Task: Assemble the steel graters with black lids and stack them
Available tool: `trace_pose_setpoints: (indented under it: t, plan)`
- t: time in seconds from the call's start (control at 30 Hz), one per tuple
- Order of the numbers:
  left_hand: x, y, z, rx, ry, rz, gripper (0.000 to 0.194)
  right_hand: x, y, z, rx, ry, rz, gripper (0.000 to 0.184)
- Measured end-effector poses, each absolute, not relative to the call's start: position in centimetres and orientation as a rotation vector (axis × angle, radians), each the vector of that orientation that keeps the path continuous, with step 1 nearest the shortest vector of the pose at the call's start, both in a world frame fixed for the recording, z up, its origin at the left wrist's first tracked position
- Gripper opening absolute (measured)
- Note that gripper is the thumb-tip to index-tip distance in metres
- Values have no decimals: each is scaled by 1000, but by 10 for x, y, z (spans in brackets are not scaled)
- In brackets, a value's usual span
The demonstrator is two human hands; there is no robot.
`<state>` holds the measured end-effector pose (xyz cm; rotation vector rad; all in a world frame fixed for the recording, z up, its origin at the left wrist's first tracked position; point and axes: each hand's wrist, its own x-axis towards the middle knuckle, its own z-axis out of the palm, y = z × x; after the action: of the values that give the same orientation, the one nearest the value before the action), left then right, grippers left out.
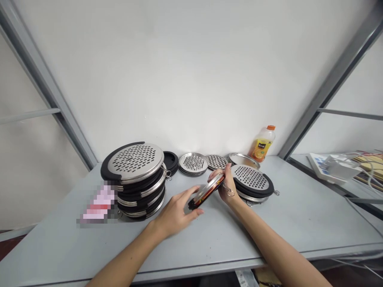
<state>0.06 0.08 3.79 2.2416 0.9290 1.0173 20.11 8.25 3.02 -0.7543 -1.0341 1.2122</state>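
One bottle (262, 145) holds orange liquid (257, 158); the right hand (226, 186), a tilted disc (207, 190).

Shiny metal disc (208, 189), smooth tabletop (227, 243)

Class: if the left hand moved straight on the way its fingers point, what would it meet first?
Probably the tilted disc held by the right hand; its lower end sits at the left hand, though contact is unclear.

No text legible; bottle label (261, 149) lettering unclear.
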Motion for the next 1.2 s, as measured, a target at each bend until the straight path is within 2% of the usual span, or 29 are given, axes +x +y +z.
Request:
trace_pose_setpoints:
  t: [0.07,0.23,0.4,0.6,0.77,1.1,1.2]
  plan:
    - [3,1,37,2253,879,963,67,201,81,33,-727,-1063,1240,71]
    - [4,2,31,2260,844,980,57,202,79,38,-668,-1154,1297,66]
    - [0,2,32,2285,888,1021,55,199,78,40,-720,-1210,1273,63]
    - [1,0,36,2348,876,987,58,198,79,38,-679,-1103,1438,59]
    - [4,1,35,2428,911,875,66,202,84,34,-579,-1049,1349,54]
    - [10,-1,28,2460,976,771,85,212,85,46,-547,-1138,1256,57]
    - [11,-4,29,2498,903,746,77,220,85,51,-504,-1092,1265,59]
